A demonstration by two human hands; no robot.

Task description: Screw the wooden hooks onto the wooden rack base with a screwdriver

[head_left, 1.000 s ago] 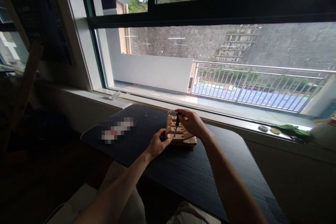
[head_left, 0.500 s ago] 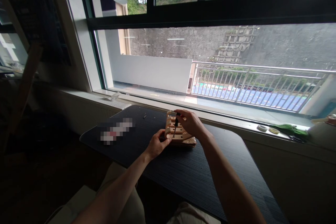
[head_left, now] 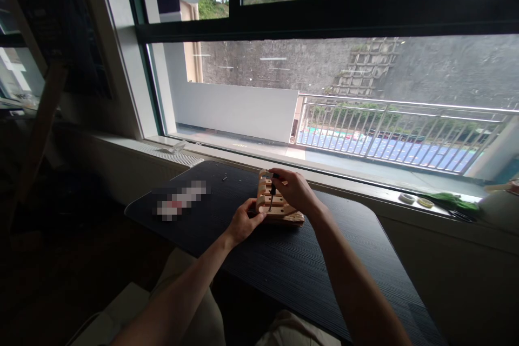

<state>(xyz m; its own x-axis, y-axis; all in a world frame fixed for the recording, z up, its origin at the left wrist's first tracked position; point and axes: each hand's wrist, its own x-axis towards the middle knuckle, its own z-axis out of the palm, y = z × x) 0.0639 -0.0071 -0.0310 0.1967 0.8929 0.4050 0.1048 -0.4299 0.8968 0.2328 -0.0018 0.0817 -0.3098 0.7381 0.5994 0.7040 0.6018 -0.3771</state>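
ok so the right hand (head_left: 295, 188) has its fingers wrapped snugly round a black screwdriver (head_left: 273, 190), pointing down at the near end of a slatted wooden piece (head_left: 280, 210) on the dark table (head_left: 324, 259), left hand's (head_left: 243, 221) half curled, thumb and fingers gripping its near left corner

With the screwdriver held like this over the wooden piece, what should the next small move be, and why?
Probably a slight twist of the screwdriver by the right hand: the tool stands nearly upright, its tip at the nearest slat, and the left hand holds the near left corner of the wooden piece. Whether a screw sits under the tip is too small to tell.
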